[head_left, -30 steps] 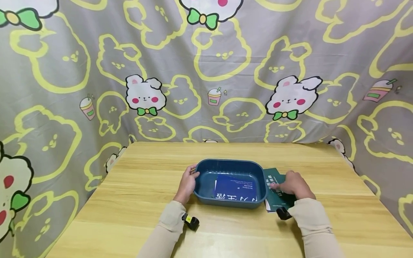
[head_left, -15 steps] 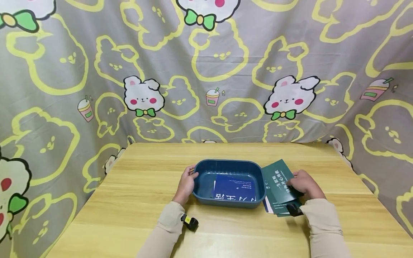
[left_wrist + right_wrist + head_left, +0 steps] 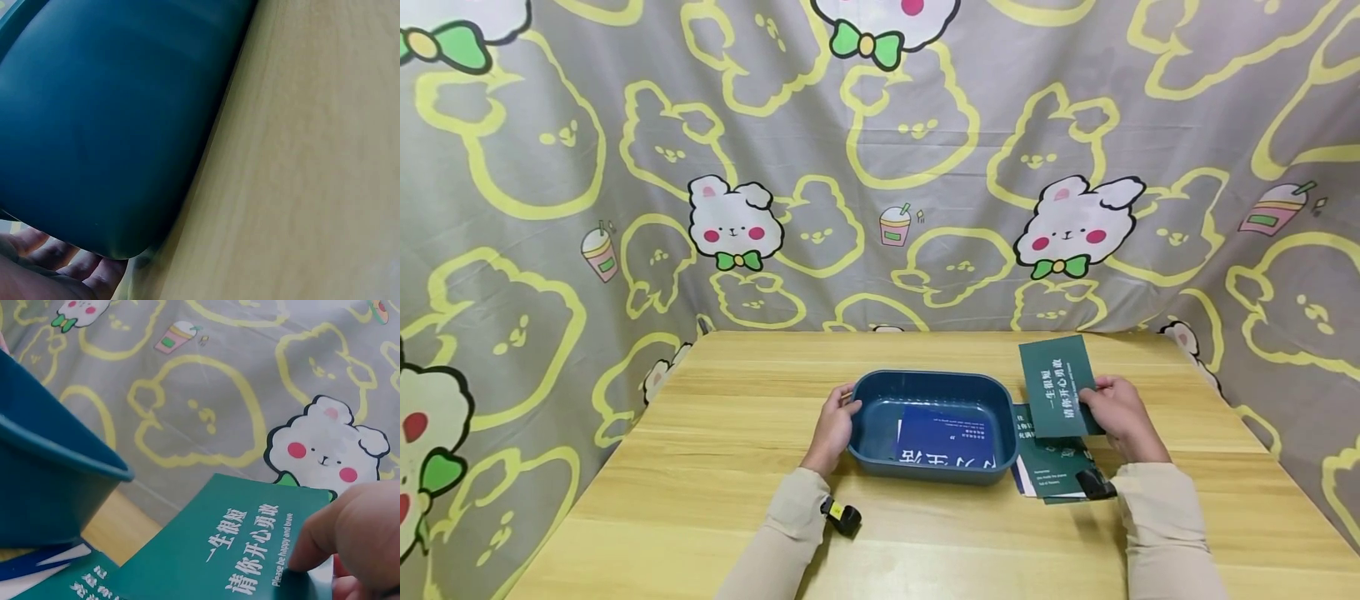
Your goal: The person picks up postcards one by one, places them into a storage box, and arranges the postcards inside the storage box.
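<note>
In the head view, a dark blue plastic basin (image 3: 932, 476) stands on the table, with blue printed cards (image 3: 951, 432) lying inside it. My left hand (image 3: 831, 432) holds the basin's left end, thumb at the rim and fingers along the outer wall. To the right, my right hand (image 3: 1124, 417) pinches a dark green card (image 3: 1051, 379) with white lettering by its right edge, thumb on top. That card is raised over a loose pile of green cards (image 3: 1051, 473) beside the basin. Blue and white card edges (image 3: 47, 565) show under the basin's side in the right wrist view.
The wooden table (image 3: 730, 392) carries the basin and the pile. A grey curtain (image 3: 820, 150) with rabbit prints hangs behind the table and along both sides. Each wrist wears a black strap device, such as the left wrist camera (image 3: 842, 517).
My right hand has picked the top green card off the pile, lifting it up and to the right and turning it. The left hand still holds the basin in place.
</note>
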`<state>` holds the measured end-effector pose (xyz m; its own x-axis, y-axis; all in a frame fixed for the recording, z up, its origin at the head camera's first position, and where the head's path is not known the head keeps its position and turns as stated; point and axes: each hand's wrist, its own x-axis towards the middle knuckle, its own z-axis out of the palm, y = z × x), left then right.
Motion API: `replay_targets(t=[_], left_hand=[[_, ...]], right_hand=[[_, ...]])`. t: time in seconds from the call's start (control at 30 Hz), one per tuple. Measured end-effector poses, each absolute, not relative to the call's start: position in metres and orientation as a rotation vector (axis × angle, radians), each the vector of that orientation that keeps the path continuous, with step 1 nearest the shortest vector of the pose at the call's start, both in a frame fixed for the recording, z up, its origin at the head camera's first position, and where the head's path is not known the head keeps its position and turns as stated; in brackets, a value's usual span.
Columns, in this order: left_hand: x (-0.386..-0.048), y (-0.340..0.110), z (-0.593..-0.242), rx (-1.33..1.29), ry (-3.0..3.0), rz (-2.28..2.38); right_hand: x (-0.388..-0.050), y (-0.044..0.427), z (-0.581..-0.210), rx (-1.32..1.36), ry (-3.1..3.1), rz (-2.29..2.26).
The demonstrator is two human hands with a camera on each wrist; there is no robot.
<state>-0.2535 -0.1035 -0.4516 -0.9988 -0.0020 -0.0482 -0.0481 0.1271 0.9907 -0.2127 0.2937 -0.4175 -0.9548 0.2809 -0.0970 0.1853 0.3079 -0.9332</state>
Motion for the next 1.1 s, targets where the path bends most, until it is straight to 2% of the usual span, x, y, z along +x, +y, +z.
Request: replay_targets(t=[0.17, 0.6, 1.1], left_hand=[[-0.254, -0.104, -0.451, -0.048, 2.331, 2.052], [-0.255, -0.104, -0.452, -0.022, 2.315, 2.073], [-0.254, -0.104, -0.452, -0.026, 2.315, 2.092]], right_hand=[[-0.212, 0.291, -0.411, -0.457, -2.44, 1.731], [-0.21, 0.276, -0.395, -0.256, -2.277, 1.799], [-0.209, 0.248, -0.385, -0.164, -2.312, 1.776]])
